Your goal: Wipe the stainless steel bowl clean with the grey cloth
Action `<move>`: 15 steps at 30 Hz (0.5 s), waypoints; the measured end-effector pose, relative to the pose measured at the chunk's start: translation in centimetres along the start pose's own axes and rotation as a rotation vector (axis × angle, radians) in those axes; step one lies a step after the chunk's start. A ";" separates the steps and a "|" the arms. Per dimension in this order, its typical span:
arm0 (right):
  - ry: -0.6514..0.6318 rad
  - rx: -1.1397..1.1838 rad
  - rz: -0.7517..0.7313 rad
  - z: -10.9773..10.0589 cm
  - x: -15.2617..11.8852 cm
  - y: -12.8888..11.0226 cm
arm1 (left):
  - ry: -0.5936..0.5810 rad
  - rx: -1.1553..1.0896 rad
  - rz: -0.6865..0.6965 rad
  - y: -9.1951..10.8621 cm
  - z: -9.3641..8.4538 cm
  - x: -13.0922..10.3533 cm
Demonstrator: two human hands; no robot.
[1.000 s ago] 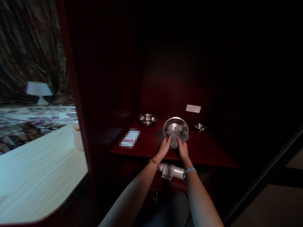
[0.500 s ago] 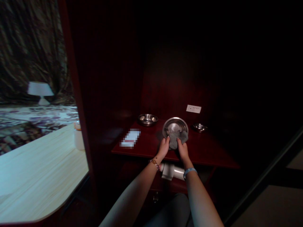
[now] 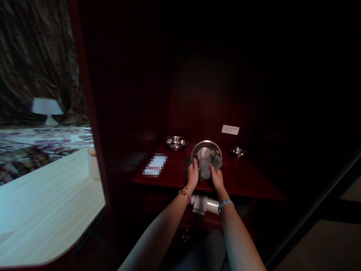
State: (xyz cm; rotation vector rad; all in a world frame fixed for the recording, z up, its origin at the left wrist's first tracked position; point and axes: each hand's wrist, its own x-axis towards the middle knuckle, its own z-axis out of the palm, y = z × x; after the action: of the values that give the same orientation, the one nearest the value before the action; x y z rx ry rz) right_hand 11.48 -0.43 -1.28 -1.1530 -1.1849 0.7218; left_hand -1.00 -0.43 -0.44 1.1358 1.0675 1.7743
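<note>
Above the dark red desk (image 3: 237, 180) a round stainless steel bowl (image 3: 205, 149) is tilted with its inside towards me. My left hand (image 3: 193, 175) grips the bowl's left lower rim, thumb on the inner side. A grey cloth (image 3: 205, 167) drapes over the lower right rim. My right hand (image 3: 216, 177) pinches the cloth against the rim, thumb in front and fingers hidden behind. To the left rests a second steel bowl (image 3: 176, 143), upright. A smaller steel bowl (image 3: 237, 152) stands to the right.
A blurred-out white item (image 3: 155, 165) lies on the desk's left part. Below the desktop is a white cylindrical roll (image 3: 212, 206). A socket plate (image 3: 230, 130) is on the back wall. At left, past a dark panel, stands a pale wooden table (image 3: 47, 203) with a jar (image 3: 93, 165).
The bowl has shifted slightly left. My left hand has moved from the cloth's left edge to the bowl's left rim; the cloth now bunches more to the right under my right hand.
</note>
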 end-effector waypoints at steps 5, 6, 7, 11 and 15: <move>0.002 -0.002 0.005 -0.1 0.1 0.1 | 0.036 -0.001 0.021 -0.1 -0.1 0.1; 0.003 0.001 0.004 -0.1 0.1 0.2 | 0.027 -0.002 0.022 -0.1 -0.1 0.1; 0.005 0.007 0.005 -0.1 0.2 0.3 | 0.011 -0.010 0.024 -0.2 -0.1 0.1; 0.015 0.050 0.008 -0.2 0.4 0.7 | -0.077 -0.055 0.025 -0.5 0.1 0.1; 0.000 0.110 0.002 -0.2 0.4 0.9 | -0.152 -0.096 -0.001 -0.9 0.4 0.1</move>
State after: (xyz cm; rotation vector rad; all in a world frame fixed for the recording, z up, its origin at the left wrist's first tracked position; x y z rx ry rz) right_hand 11.94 0.15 -1.93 -1.0624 -1.1303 0.7789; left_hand -0.54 0.12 -1.13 1.1899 0.8834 1.6909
